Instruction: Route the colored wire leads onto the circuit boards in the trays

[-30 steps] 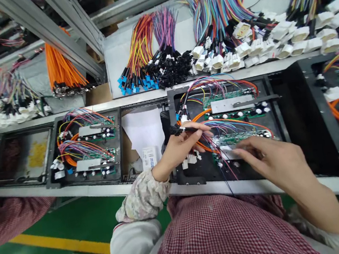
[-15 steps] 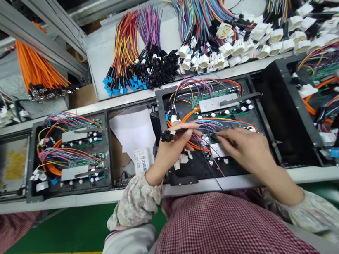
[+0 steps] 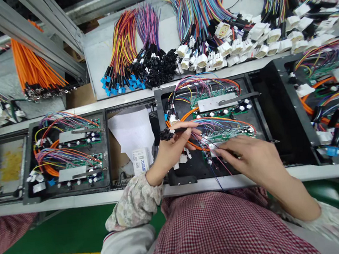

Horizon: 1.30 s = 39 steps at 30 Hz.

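Observation:
My left hand [image 3: 174, 151] is closed around a wire harness [image 3: 180, 131], whose black connectors [image 3: 166, 134] stick out to the left. Loose pink and dark wire ends hang from it toward the tray's front edge. My right hand [image 3: 251, 155] is pinched low over the near circuit board [image 3: 235, 133]. A thin wire seems to run to its fingertips, which cover part of the silver metal plate there. Both boards lie in a black tray [image 3: 191, 175]; the far board [image 3: 190, 97] has coloured and orange wires fitted.
Another black tray [image 3: 48, 192] with wired boards stands left, and a third [image 3: 310, 133] right. Between trays are white paper [image 3: 134, 129] and a small white box [image 3: 141, 159]. Wire bundles [image 3: 123, 45] with blue connectors and many white connectors [image 3: 237, 46] lie on the back shelf.
My right hand has drawn toward me and slightly right, away from the board's wire row, uncovering more of the near board. My left hand keeps its hold on the harness.

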Each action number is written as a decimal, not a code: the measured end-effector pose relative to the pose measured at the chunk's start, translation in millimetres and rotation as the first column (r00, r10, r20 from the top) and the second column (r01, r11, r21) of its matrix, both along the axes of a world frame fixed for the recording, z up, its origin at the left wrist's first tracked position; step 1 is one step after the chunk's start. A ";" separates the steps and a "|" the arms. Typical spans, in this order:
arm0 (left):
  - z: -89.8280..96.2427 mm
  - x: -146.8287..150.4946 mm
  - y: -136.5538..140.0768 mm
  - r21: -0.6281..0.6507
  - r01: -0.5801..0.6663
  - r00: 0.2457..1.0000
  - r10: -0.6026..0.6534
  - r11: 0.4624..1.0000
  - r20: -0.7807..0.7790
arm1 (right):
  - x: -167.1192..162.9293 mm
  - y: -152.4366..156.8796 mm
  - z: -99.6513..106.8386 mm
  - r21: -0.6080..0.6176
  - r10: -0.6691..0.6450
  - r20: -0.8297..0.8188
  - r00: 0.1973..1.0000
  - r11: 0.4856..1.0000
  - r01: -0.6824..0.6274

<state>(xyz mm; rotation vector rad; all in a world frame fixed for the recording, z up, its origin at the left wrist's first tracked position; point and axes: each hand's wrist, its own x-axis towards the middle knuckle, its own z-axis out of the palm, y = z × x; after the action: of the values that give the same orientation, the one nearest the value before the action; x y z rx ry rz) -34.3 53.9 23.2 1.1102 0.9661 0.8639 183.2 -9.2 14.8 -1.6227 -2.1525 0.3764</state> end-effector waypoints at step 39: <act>2.8 4.8 -3.2 -0.081 -0.057 0.998 0.055 0.995 -0.027 | 30.4 15.9 -11.3 0.032 0.021 0.158 0.987 0.999 -0.026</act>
<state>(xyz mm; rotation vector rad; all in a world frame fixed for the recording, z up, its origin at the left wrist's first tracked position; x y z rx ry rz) -29.5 50.7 26.0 1.0300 1.0484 0.8505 213.5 6.7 3.6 -1.6589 -2.2822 0.2233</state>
